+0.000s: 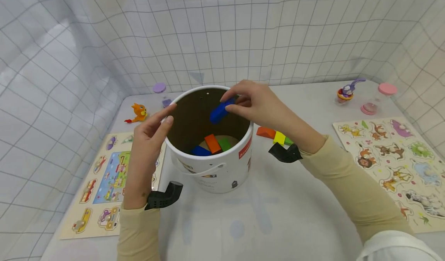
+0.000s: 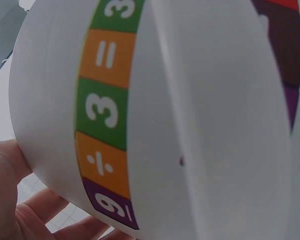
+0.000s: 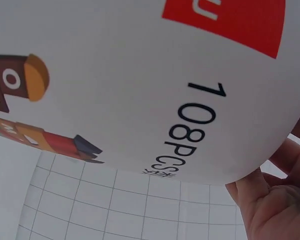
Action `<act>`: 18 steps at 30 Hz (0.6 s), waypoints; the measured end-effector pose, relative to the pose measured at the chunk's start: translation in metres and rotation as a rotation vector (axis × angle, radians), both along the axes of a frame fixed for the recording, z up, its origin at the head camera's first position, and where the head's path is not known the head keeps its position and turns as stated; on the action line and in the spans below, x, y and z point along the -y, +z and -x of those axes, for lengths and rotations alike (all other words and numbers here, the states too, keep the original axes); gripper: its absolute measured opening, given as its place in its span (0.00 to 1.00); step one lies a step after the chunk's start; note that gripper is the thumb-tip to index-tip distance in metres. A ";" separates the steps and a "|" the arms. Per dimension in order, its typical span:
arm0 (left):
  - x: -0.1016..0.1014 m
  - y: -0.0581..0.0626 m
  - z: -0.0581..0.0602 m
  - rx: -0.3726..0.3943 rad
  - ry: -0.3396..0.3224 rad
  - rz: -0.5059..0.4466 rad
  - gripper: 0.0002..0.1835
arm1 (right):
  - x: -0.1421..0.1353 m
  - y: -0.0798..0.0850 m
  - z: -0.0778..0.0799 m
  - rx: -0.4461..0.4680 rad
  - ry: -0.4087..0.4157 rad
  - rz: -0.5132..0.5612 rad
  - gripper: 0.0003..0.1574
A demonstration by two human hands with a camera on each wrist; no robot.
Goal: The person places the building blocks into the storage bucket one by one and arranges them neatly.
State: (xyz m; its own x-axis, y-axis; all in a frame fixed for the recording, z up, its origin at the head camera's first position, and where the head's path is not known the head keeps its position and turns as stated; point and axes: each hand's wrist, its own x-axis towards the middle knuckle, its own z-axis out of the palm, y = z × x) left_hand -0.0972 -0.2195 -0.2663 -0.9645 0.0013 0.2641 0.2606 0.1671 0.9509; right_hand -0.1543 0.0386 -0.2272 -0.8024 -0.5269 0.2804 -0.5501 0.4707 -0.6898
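A white bucket (image 1: 224, 178) with printed pictures and a thin handle stands upright on the table. Over its opening my right hand (image 1: 255, 102) pinches a blue block (image 1: 219, 113) between thumb and fingers, tilted downward to the left. On the bucket floor lie an orange block (image 1: 213, 144), a green block (image 1: 224, 144) and another blue block (image 1: 200, 151). My left hand (image 1: 147, 141) is at the bucket's left rim, thumb and index finger extended. Seen from the left wrist, the thumb (image 2: 12, 162) lies right at the bucket's side, and the other fingers are partly hidden behind it.
Orange and yellow blocks (image 1: 279, 137) and a green one lie right of the bucket, partly behind my wrist. Picture puzzle boards (image 1: 413, 176) flank it on both sides. An orange toy figure (image 1: 140, 112), a purple toy (image 1: 347, 91) and lidded jars (image 1: 377, 99) stand behind.
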 end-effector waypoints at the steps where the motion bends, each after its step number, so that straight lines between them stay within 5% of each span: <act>1: 0.000 0.000 0.000 0.002 0.003 0.003 0.20 | 0.001 0.000 -0.001 -0.019 0.005 -0.025 0.13; 6: 0.000 0.002 -0.001 0.014 0.013 0.021 0.20 | 0.004 -0.005 -0.004 -0.104 0.039 -0.032 0.12; 13: 0.000 0.001 -0.001 0.021 0.015 0.033 0.21 | -0.011 -0.019 -0.016 -0.139 0.107 0.285 0.11; 18: 0.001 0.001 -0.001 0.004 0.005 0.024 0.20 | -0.046 -0.036 -0.030 -0.033 0.018 0.476 0.13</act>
State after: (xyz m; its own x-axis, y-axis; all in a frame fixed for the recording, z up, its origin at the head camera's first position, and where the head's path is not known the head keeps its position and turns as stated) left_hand -0.0959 -0.2204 -0.2656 -0.9655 0.0024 0.2604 0.2561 0.1908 0.9476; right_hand -0.1245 0.0848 -0.2634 -0.7810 -0.3474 0.5190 -0.5805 0.0974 -0.8084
